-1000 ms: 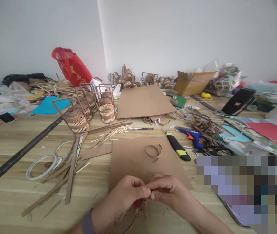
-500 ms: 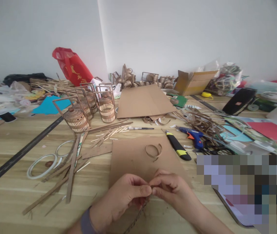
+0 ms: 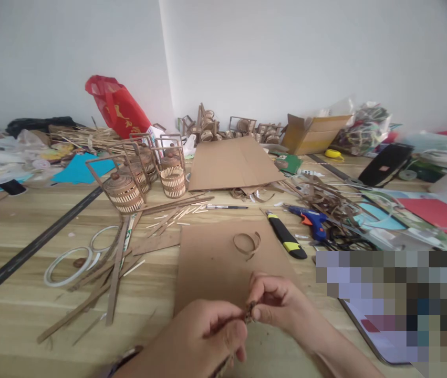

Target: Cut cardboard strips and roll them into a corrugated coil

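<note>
Over a cardboard sheet (image 3: 207,257), my left hand (image 3: 207,336) and my right hand (image 3: 280,302) meet fingertip to fingertip. Both pinch a narrow, rough-edged brown strip (image 3: 250,312). One end shows between the fingers, and more of the strip trails below my left hand; its middle is hidden by that palm. Just beyond the fingers, a curled brown strip (image 3: 236,245) lies loose on the sheet. A black and yellow utility knife (image 3: 287,236) rests along the sheet's right edge.
Small lidded baskets (image 3: 124,194) with tall handles stand at the left back. Brown strips (image 3: 115,283) and white rings (image 3: 68,266) lie on the left. To the right are a blue glue gun (image 3: 313,220) and a blurred-out tablet-like device (image 3: 365,328). A larger cardboard piece (image 3: 235,163) lies farther back.
My left hand has turned and come lower and nearer, so its back shows more. My right fingers have moved slightly right, and the strip's end is now visible between the hands.
</note>
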`<state>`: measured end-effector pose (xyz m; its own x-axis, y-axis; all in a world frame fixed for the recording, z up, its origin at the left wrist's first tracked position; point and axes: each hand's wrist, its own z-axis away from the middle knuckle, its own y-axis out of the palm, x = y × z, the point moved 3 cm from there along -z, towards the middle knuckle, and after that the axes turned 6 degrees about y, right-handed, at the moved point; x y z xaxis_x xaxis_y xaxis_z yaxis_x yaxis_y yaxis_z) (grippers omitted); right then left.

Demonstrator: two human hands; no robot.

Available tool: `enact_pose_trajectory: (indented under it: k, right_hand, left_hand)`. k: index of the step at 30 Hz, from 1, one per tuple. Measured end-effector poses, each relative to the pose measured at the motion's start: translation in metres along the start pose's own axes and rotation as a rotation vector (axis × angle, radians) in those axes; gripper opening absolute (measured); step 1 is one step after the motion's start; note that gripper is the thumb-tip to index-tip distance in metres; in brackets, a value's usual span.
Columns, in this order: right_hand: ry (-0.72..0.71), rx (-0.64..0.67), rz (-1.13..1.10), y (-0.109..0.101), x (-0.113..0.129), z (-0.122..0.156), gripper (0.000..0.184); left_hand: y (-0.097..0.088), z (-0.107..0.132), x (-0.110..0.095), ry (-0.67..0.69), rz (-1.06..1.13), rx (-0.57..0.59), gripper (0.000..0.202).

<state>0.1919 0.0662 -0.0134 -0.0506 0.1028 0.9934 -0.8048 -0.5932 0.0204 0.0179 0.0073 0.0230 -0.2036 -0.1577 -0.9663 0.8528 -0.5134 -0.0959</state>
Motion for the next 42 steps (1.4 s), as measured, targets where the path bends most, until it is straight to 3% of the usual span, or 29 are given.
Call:
enact_pose_trajectory:
  k: [3, 5, 9, 13, 16, 19, 22, 26, 33, 38, 42]
  right_hand:
    - [0.019, 0.029, 0.03, 0.0, 0.002, 0.001, 0.036]
    - [0.032, 0.051, 0.073, 0.002, 0.003, 0.001, 0.036]
    - [0.018, 0.057, 0.216, 0.008, 0.003, 0.0, 0.038]
    - [-0.059, -0.06, 0.36, 0.009, 0.001, -0.002, 0.035]
    - [-0.104, -0.071, 0.369, 0.008, 0.0, -0.001, 0.036]
    - [-0.116, 0.01, 0.375, 0.01, 0.003, 0.002, 0.036]
    - [-0.121, 0.06, 0.382, 0.014, 0.009, 0.005, 0.031]
    - [-0.129, 0.021, 0.411, 0.016, 0.012, 0.006, 0.023]
    - [-0.037, 0.02, 0.207, 0.015, 0.005, 0.007, 0.022]
    - [-0.098, -0.001, 0.363, 0.015, 0.009, 0.009, 0.009]
    - [-0.159, -0.041, 0.535, 0.017, 0.014, 0.009, 0.014]
  left_hand:
    - [0.0, 0.017, -0.009, -0.034, -0.033, 0.154, 0.059]
    - [-0.002, 0.018, -0.006, -0.08, 0.069, 0.177, 0.06]
    - [-0.001, -0.001, 0.01, -0.16, 0.404, 0.025, 0.063]
    - [0.006, -0.018, 0.023, -0.167, 0.435, -0.036, 0.047]
    - [0.006, -0.019, 0.026, -0.155, 0.403, -0.025, 0.035]
    - [0.002, -0.015, 0.023, -0.184, 0.331, 0.025, 0.026]
    - [-0.003, -0.011, 0.015, -0.224, 0.206, 0.026, 0.016]
    - [-0.005, -0.009, 0.0, -0.274, 0.072, -0.005, 0.008]
    - [-0.007, -0.007, -0.004, -0.248, -0.01, -0.048, 0.016]
    - [-0.011, -0.009, -0.002, -0.183, -0.192, -0.043, 0.026]
    - [-0.01, -0.011, -0.004, -0.203, -0.269, -0.053, 0.026]
